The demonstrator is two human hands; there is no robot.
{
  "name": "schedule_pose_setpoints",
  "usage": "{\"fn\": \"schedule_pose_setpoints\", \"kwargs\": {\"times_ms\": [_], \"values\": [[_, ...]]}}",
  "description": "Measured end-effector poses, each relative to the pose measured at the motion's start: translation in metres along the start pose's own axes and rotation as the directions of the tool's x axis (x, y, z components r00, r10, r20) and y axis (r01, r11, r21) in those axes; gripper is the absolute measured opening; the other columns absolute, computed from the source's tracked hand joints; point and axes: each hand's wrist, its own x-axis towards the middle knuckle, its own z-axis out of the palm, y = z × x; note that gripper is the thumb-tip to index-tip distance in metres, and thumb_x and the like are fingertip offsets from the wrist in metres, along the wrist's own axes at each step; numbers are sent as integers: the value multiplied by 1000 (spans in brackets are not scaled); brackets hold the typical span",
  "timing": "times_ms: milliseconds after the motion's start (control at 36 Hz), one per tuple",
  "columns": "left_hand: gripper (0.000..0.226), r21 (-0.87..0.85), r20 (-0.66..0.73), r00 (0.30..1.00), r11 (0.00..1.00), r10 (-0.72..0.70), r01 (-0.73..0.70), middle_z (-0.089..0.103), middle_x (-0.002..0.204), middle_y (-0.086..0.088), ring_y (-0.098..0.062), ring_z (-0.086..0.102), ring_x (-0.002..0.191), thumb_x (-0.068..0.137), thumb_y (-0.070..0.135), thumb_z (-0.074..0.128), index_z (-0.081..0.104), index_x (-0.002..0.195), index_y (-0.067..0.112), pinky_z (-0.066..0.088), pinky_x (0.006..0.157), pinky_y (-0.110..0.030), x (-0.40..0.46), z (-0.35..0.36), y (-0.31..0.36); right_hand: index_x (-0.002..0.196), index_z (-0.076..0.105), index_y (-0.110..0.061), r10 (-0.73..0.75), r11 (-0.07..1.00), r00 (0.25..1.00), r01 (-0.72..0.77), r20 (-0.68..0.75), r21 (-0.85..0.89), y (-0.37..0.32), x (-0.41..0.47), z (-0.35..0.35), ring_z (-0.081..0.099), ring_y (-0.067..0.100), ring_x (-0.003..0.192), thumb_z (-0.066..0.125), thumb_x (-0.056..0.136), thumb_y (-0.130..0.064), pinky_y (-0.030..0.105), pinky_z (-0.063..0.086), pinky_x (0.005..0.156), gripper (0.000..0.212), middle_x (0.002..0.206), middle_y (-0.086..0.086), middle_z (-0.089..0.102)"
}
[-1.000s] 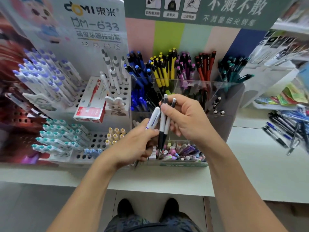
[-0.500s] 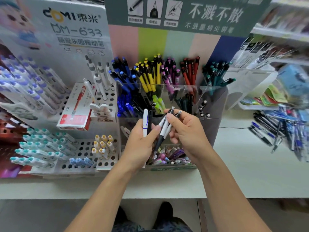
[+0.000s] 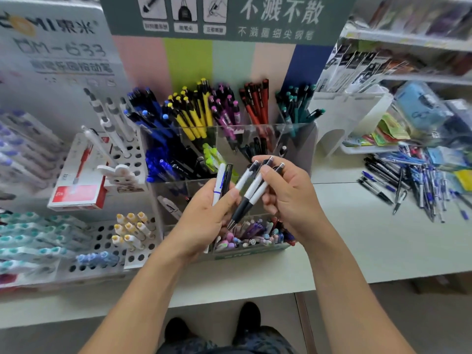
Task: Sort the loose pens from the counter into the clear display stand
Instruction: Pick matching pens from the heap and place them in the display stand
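1. Right grip [image 3: 288, 198]: fingers and thumb curled round three white pens [image 3: 251, 187], held as a fanned bundle in front of the clear display stand [image 3: 301, 149].
2. Left grip [image 3: 204, 221]: closed on two pens [image 3: 221, 185], one white with blue marking, one black, both near upright.
3. White pens: white plastic barrels, black rubbery-looking lower grip sections, metal tips pointing down-left, silver-and-black clicker tops up by the right fingertips.
4. Stand: transparent acrylic, tiered compartments. Back row sorted by colour: blue, yellow, purple, red, teal bunches. Counts per bunch not readable.
5. Loose pens [image 3: 419, 185]: messy pile of blue, black and white barrels on the pale surface [image 3: 370, 238], well right of the stand. Too blurred to count.
6. Left of the stand: white perforated rack [image 3: 122, 241] holding yellow-capped and teal-capped pens, and a red-and-white box [image 3: 79, 185] leaning on it.
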Motion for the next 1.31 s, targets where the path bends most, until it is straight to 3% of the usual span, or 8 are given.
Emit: {"fn": "schedule_pose_setpoints", "kwargs": {"times_ms": [222, 417, 556, 694, 917, 1083, 1194, 1306], "values": [[21, -337, 70, 990, 931, -122, 138, 51, 72, 4, -8, 32, 51, 108, 22, 42, 57, 113, 8, 29, 41, -17, 0, 3, 0, 103, 68, -8, 43, 999, 998, -43, -53, -1, -18, -1, -35, 45, 11, 48, 51, 104, -9, 19, 33, 37, 17, 65, 7, 50], [10, -83, 131, 986, 990, -101, 112, 47, 48, 7, -6, 36, 38, 104, 15, 52, 49, 97, 9, 28, 37, -15, 0, 33, -5, 108, 67, -8, 114, 993, 993, -114, -12, 7, 6, -19, -24, 44, 10, 45, 53, 103, -7, 19, 33, 35, 16, 61, 8, 51], [16, 14, 84, 993, 996, -86, 85, 71, 78, -4, -16, 69, 66, 106, 18, 50, 61, 108, 6, 56, 61, -28, 2, 41, -10, 101, 63, -2, 163, 981, 982, -171, -94, -95, 12, -16, -30, 42, 11, 41, 51, 105, -13, 20, 34, 36, 17, 51, 2, 47], [21, 161, 17, 1000, 987, 7, -9, 50, 65, 0, -7, 52, 51, 105, 17, 51, 54, 93, 1, 49, 49, -26, 5, 47, -6, 106, 56, 6, 148, 965, 981, -172, -128, -200, 7, -15, -31, 41, 12, 40, 48, 107, -18, 19, 34, 36, 25, 55, 7, 46], [17, -101, -128, 987, 991, -96, 83, 63, 75, -1, -11, 41, 45, 105, 20, 51, 61, 95, 11, 30, 40, -21, 9, 46, 2, 97, 57, -15, -188, 976, 942, 147, -278, -162, -28, -14, -52, 47, 11, 49, 46, 107, -13, 23, 36, 39, 15, 63, -2, 53], [25, -67, -90, 993, 995, -80, 74, 72, 88, -11, -14, 36, 47, 108, 26, 44, 63, 102, 12, 31, 39, -22, 11, 41, 5, 105, 53, -25, -635, 731, 714, 433, -295, -527, -57, 15, -79, 56, 15, 60, 47, 105, -24, 32, 47, 52, 7, 79, -9, 55], [24, -127, -115, 988, 988, -107, 92, 71, 120, 12, -12, 45, 51, 107, 28, 46, 64, 103, 14, 29, 37, -16, 15, 47, 10, 114, 59, -6, -671, 528, 731, 353, -125, -773, -34, 41, -70, 52, 15, 74, 52, 103, -17, 23, 39, 67, 17, 88, -3, 57], [23, -129, -202, 973, 988, -112, 87, 64, 129, 21, -11, 53, 58, 106, 28, 47, 64, 100, 14, 30, 37, -15, 19, 46, 11, 117, 61, -8, -497, 422, 866, 300, 59, -856, -10, 46, -62, 56, 19, 86, 58, 101, -14, 31, 47, 79, 18, 99, 7, 64]]}}
